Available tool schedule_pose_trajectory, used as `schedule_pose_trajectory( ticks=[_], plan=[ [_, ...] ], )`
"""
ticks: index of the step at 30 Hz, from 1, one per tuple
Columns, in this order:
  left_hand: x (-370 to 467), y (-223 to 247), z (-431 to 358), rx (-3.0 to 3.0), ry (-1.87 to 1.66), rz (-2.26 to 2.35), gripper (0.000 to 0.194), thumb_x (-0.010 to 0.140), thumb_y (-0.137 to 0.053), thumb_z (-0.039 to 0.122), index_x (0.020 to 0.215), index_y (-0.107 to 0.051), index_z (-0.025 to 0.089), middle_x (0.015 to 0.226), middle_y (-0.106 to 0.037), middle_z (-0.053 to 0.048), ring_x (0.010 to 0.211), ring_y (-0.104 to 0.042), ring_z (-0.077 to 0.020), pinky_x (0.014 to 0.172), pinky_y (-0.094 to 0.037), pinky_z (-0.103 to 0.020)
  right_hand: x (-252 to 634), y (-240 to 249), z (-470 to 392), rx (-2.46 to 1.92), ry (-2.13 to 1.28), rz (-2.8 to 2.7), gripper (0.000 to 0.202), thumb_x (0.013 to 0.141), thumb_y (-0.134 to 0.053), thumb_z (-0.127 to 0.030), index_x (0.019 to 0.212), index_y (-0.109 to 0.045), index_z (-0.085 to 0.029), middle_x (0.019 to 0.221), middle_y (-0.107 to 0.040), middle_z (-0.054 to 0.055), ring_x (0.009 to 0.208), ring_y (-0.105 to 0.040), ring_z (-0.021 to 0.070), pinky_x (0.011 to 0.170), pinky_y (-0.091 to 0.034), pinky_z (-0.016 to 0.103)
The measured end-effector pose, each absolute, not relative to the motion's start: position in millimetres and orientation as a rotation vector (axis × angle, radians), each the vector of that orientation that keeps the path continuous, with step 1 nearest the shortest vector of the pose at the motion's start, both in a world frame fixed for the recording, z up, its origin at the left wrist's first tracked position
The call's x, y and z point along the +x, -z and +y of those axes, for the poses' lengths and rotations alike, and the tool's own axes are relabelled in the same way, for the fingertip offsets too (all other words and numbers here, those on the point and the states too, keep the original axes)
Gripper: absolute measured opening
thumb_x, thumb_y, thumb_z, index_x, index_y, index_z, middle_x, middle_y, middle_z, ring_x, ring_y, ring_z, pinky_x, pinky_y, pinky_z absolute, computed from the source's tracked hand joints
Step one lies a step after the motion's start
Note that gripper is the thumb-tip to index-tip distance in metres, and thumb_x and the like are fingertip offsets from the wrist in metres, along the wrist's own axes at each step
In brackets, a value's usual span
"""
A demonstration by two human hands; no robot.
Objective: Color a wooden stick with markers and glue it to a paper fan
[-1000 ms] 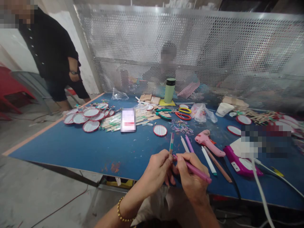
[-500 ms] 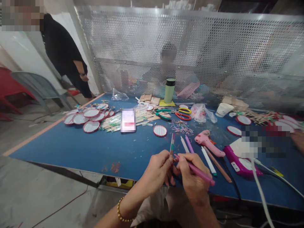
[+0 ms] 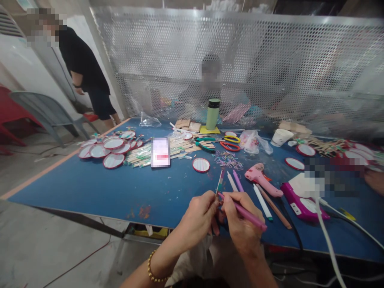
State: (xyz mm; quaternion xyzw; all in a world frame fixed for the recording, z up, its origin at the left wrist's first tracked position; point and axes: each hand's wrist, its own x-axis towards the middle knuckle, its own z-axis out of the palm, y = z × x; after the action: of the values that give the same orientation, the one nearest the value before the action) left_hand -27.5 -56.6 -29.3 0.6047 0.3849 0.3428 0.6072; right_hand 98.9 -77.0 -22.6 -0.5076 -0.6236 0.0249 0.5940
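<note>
Here, the right hand (image 3: 243, 218) steadies a pink pen (image 3: 247, 214) near the stick (image 3: 220, 182).

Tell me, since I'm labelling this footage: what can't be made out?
All in the head view:
Lower end of the striped stick: hidden by the left hand.
Tip of the pink pen: too small.
Text on the phone: pixelated.
Contents of the plastic bag: blurred.
Person behind the perforated panel: mesh, pixelation.

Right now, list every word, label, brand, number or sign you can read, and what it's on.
No legible text anywhere.
Phone screen: blurred out, unreadable.
Paper cup: faint marks, too small to read.
Pink pen in the right hand: no lettering readable.
Green bottle: none readable.
</note>
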Motion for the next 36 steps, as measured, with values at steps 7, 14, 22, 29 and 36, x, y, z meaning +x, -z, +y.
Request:
schedule_pose_trajectory(
  ticks=[7, 14, 22, 29, 36],
  plan=[
    [-27.8, 29.9, -57.4, 1.395, -0.787, 0.883, 0.032, 0.099, -0.041, 0.048, 0.082, -0.046, 0.020, 0.058, -0.054, 0.006, 0.040, -0.054, -0.0073, 0.037, -0.039, -0.014, 99.5, 24.9, -77.2, -1.181, -0.033, -1.417, 0.020, 0.094, -0.058, -0.024, 0.077, -0.066, -0.019, 0.064, -0.069, -0.001, 0.053, -0.066, 0.0129, 0.053, -0.053, 0.022],
    [-27.2, 28.6, -56.6, 1.396, -0.797, 0.884, 0.034, 0.098, -0.042, 0.050, 0.082, -0.045, 0.020, 0.058, -0.055, 0.005, 0.039, -0.052, -0.0070, 0.036, -0.039, -0.014, 99.5, 23.5, -76.6, -1.200, -0.047, -1.448, 0.022, 0.094, -0.057, -0.026, 0.075, -0.066, -0.020, 0.061, -0.068, -0.001, 0.051, -0.064, 0.0128, 0.050, -0.051, 0.022],
    [-27.8, 30.2, -57.7, 1.393, -0.803, 0.881, 0.033, 0.098, -0.043, 0.049, 0.082, -0.046, 0.020, 0.059, -0.054, 0.005, 0.041, -0.055, -0.0075, 0.037, -0.039, -0.014, 99.1, 26.3, -76.3, -1.193, -0.032, -1.421, 0.020, 0.095, -0.057, -0.025, 0.078, -0.067, -0.020, 0.064, -0.069, -0.001, 0.055, -0.066, 0.0138, 0.055, -0.054, 0.023],
    [-27.1, 29.5, -56.6, 1.383, -0.809, 0.879, 0.034, 0.097, -0.044, 0.050, 0.081, -0.045, 0.021, 0.059, -0.055, 0.005, 0.038, -0.050, -0.0066, 0.036, -0.038, -0.014, 99.2, 25.5, -75.4, -1.191, -0.023, -1.469, 0.023, 0.095, -0.056, -0.027, 0.077, -0.066, -0.020, 0.062, -0.069, 0.000, 0.051, -0.064, 0.0125, 0.050, -0.053, 0.022],
    [-27.4, 28.9, -56.6, 1.372, -0.803, 0.880, 0.033, 0.097, -0.044, 0.049, 0.082, -0.046, 0.020, 0.057, -0.054, 0.006, 0.039, -0.052, -0.0076, 0.036, -0.038, -0.015, 99.1, 27.7, -76.2, -1.188, -0.011, -1.416, 0.021, 0.095, -0.057, -0.025, 0.078, -0.067, -0.019, 0.064, -0.069, -0.001, 0.053, -0.066, 0.0131, 0.053, -0.054, 0.022]
  ],
)
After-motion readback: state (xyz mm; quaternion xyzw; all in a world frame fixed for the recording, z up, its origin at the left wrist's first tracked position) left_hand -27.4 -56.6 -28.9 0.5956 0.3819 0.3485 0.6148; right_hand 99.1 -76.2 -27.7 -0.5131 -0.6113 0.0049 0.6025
